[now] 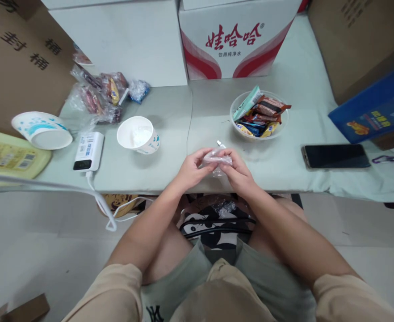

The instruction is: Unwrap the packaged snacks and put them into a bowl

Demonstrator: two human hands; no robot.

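Near the table's front edge, both my hands meet around a crinkled clear plastic bag [218, 157]. My left hand [196, 167] pinches it from the left, thumb on top. From the right, my right hand [237, 172] grips the same bag with thumb and fingers. What the bag contains, if anything, I cannot make out. Just beyond my fingers, a small white tip [220, 144] lies on the cloth. A clear plastic bowl [234, 127] of wrapped snacks stands to the upper right. On the left is a white paper cup [151, 142] with something whitish inside.
Plastic-wrapped snacks [98, 96] lie at the back left. A power bank [89, 151] with a white cable, a tipped paper bowl [41, 129] and a yellow bottle [12, 158] are left. White boxes [233, 40] line the back. A phone [336, 156] and blue box [374, 107] sit right.
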